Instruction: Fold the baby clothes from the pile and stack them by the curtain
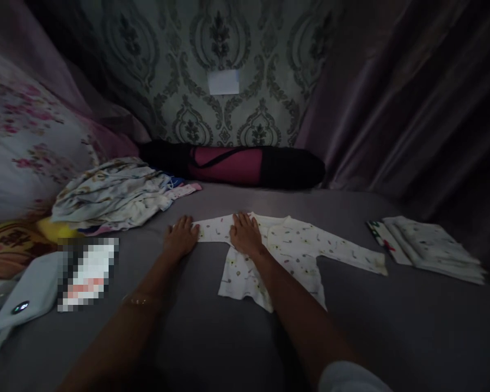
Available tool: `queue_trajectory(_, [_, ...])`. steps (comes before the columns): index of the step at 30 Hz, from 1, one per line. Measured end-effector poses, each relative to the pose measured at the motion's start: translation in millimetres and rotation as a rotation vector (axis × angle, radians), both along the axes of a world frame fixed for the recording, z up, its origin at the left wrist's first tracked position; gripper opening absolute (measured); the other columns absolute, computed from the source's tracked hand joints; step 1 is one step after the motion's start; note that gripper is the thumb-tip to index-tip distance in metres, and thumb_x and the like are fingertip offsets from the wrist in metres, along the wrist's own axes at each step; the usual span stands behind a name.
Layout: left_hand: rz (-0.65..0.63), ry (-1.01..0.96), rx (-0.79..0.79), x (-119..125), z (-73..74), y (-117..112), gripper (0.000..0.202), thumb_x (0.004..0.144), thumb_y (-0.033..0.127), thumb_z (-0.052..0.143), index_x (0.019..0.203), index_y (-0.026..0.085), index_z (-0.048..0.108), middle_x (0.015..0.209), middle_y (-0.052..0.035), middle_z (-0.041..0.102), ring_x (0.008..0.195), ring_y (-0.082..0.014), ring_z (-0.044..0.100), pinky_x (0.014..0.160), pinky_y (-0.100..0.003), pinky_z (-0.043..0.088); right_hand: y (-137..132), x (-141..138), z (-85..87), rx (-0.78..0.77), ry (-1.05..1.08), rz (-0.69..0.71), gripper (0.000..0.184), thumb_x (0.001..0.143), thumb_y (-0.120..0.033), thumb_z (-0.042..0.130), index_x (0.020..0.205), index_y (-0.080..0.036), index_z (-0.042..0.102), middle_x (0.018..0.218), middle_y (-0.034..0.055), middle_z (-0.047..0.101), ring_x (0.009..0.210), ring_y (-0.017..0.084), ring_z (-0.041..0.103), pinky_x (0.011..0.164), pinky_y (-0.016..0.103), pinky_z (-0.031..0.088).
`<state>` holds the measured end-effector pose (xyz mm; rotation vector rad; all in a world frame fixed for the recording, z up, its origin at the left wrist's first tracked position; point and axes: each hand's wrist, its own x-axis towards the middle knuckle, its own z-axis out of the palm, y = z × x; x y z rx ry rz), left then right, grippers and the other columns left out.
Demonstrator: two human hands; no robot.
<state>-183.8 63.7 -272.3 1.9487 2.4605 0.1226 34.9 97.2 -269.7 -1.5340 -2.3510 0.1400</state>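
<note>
A small white baby shirt [294,250] with tiny prints lies spread flat on the grey bed sheet [237,337], its right sleeve stretched out toward the right. My left hand [180,237] rests flat at the end of the shirt's left sleeve, fingers stretched out. My right hand [245,233] lies flat on the shirt's left shoulder, fingers spread and pressing the cloth down. Neither hand grips anything.
A heap of unfolded printed clothes [114,193] lies at the left. A stack of folded clothes [428,247] sits at the right. A black and maroon roll bag [237,163] lies along the patterned wall. A floral pillow [20,141] and a grey pouch [28,291] are at far left.
</note>
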Motion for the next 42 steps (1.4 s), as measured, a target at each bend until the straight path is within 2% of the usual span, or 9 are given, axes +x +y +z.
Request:
queue_trajectory(4, [-0.053, -0.090, 0.054, -0.6, 5.6, -4.8, 0.057, 0.097, 0.042, 0.021, 0.142, 0.010, 0.035, 0.152, -0.0179, 0.031, 0.140, -0.0279, 0.027, 0.111, -0.054, 0.021, 5.8, 10.6, 22.8, -0.151, 0.050, 0.062, 0.051, 0.098, -0.037, 0.030, 0.142, -0.014, 0.041, 0.149, 0.0077, 0.039, 0.139, 0.022, 0.031, 0.113, 0.041, 0.023])
queue_trajectory(8, [-0.051, -0.173, 0.170, -1.3, 20.2, -17.1, 0.060, 0.096, 0.043, 0.024, 0.143, 0.007, 0.032, 0.153, -0.0196, 0.025, 0.143, -0.0311, 0.019, 0.112, -0.053, 0.021, 6.0, 49.1, 52.0, -0.193, 0.181, 0.051, 0.054, 0.101, -0.034, 0.016, 0.146, -0.010, 0.034, 0.149, 0.0081, 0.038, 0.134, 0.015, 0.039, 0.104, 0.027, 0.035])
queue_trajectory(10, [-0.058, -0.188, 0.221, 0.3, 26.6, -27.3, 0.055, 0.093, 0.042, 0.031, 0.137, 0.010, 0.043, 0.146, -0.0185, 0.038, 0.137, -0.0314, 0.033, 0.110, -0.048, 0.029, -3.2, 81.8, 58.5, -0.231, 0.393, -0.010, 0.050, 0.099, -0.033, 0.024, 0.143, -0.015, 0.040, 0.143, 0.0068, 0.047, 0.125, 0.016, 0.049, 0.099, 0.027, 0.041])
queue_trajectory(14, [-0.155, -0.367, 0.098, 15.9, 35.2, -57.2, 0.034, 0.084, 0.042, 0.043, 0.091, 0.018, 0.067, 0.093, -0.0103, 0.067, 0.088, -0.0241, 0.063, 0.078, -0.033, 0.049, -40.7, 163.6, 52.7, -0.309, 0.513, -0.171, 0.042, 0.096, -0.028, 0.028, 0.121, -0.015, 0.058, 0.112, 0.0106, 0.068, 0.094, 0.019, 0.066, 0.076, 0.029, 0.052])
queue_trajectory(17, [-0.232, -0.512, -0.061, 38.2, 40.6, -83.6, 0.037, 0.079, 0.048, 0.047, 0.058, 0.020, 0.059, 0.057, -0.0027, 0.056, 0.056, -0.0176, 0.053, 0.053, -0.029, 0.040, -76.8, 216.8, 44.9, -0.397, 0.464, -0.298, 0.038, 0.093, -0.030, 0.031, 0.096, -0.015, 0.066, 0.087, 0.0101, 0.072, 0.064, 0.017, 0.066, 0.055, 0.026, 0.049])
queue_trajectory(20, [-0.303, -0.630, -0.097, 61.5, 46.5, -103.2, 0.042, 0.074, 0.052, 0.053, 0.048, 0.020, 0.053, 0.048, 0.0004, 0.047, 0.050, -0.0143, 0.044, 0.048, -0.026, 0.030, -109.4, 243.8, 40.8, -0.469, 0.390, -0.364, 0.036, 0.090, -0.031, 0.038, 0.069, -0.016, 0.063, 0.064, 0.0063, 0.067, 0.046, 0.013, 0.055, 0.044, 0.024, 0.040])
queue_trajectory(23, [-0.297, -0.658, -0.092, 81.3, 50.3, -111.4, 0.043, 0.071, 0.054, 0.056, 0.046, 0.019, 0.051, 0.047, 0.0018, 0.043, 0.051, -0.0127, 0.041, 0.047, -0.024, 0.025, -133.0, 244.2, 39.3, -0.479, 0.290, -0.349, 0.039, 0.086, -0.037, 0.046, 0.055, -0.017, 0.057, 0.052, 0.0021, 0.058, 0.046, 0.012, 0.050, 0.044, 0.023, 0.031])
queue_trajectory(31, [-0.180, -0.644, -0.077, 108.3, 40.2, -115.8, 0.040, 0.064, 0.055, 0.061, 0.052, 0.019, 0.049, 0.049, 0.0028, 0.042, 0.054, -0.0138, 0.043, 0.049, -0.024, 0.025, -159.2, 210.5, 45.4, -0.455, 0.094, -0.414, 0.031, 0.078, -0.047, 0.058, 0.072, -0.018, 0.064, 0.069, 0.0045, 0.065, 0.060, 0.014, 0.056, 0.051, 0.024, 0.026])
queue_trajectory(42, [-0.063, -0.868, 0.033, 109.1, 51.6, -132.1, 0.045, 0.074, 0.059, 0.054, 0.092, 0.018, 0.057, 0.068, -0.0001, 0.062, 0.067, -0.0191, 0.058, 0.057, -0.026, 0.041, -161.2, 214.8, 23.2, -0.318, 0.563, -0.416, 0.020, 0.078, -0.041, 0.050, 0.073, -0.021, 0.050, 0.057, -0.0031, 0.055, 0.051, 0.014, 0.052, 0.051, 0.023, 0.034])
